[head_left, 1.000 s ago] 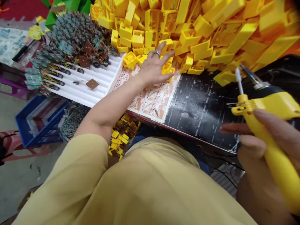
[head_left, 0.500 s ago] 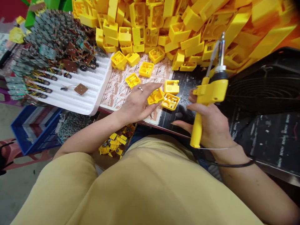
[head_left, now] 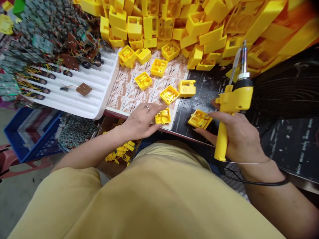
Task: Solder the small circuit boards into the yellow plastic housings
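Your left hand (head_left: 143, 121) grasps a small yellow case (head_left: 163, 117) at the near edge of the bench (head_left: 211, 79); your right hand (head_left: 240, 136) grips a yellow soldering gun (head_left: 236, 97) near an open case (head_left: 199, 119).

Small white capital letters repeat in lines across the black, glossy, flat-topped desk (head_left: 279, 149), clearest at its right end; from here they seem to read "BENCH", though the word's ending blurs. The rectangular brown-and-white patterned sheet (head_left: 127, 89) on the desk carries small dark print, too tiny for me to make out.
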A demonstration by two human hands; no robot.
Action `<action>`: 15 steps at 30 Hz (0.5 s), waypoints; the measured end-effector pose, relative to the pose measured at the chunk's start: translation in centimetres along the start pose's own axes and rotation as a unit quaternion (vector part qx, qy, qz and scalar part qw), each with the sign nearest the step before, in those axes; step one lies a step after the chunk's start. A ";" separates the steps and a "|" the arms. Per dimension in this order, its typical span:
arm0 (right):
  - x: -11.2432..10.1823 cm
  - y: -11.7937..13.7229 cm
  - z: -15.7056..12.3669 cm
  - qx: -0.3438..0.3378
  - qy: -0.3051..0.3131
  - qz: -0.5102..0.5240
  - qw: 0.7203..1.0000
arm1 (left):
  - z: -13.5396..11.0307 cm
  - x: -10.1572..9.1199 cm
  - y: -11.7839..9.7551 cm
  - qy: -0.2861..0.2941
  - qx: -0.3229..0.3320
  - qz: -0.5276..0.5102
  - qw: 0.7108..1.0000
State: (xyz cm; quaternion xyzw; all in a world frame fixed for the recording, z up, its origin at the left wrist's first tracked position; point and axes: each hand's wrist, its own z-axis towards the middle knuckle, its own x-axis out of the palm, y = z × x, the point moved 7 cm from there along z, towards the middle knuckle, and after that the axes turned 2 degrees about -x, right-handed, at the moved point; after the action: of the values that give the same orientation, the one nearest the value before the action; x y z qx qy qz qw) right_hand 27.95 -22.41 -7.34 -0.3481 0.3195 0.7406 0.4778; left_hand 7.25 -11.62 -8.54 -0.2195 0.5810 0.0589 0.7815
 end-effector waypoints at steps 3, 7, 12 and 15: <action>-0.5 0.1 -0.5 -0.004 -0.024 -0.050 0.998 | 0.9 0.3 -0.8 0.032 -0.021 0.060 0.997; -1.3 0.1 -1.0 0.001 -0.032 -0.037 0.999 | 2.1 0.5 -2.0 0.098 -0.055 0.149 0.982; -1.6 -0.9 -1.2 -0.014 0.017 0.027 0.999 | 2.6 -0.7 -3.3 0.055 0.028 0.051 0.997; -0.5 -1.1 -1.3 -0.026 0.043 0.051 0.997 | 2.4 -0.3 -3.5 0.051 0.049 0.046 0.996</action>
State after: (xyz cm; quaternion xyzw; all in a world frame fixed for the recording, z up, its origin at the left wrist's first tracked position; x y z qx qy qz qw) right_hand 29.36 -23.30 -7.78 -0.3748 0.3375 0.7568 0.4158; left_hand 10.51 -13.73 -6.74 -0.1573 0.6321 0.0549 0.7568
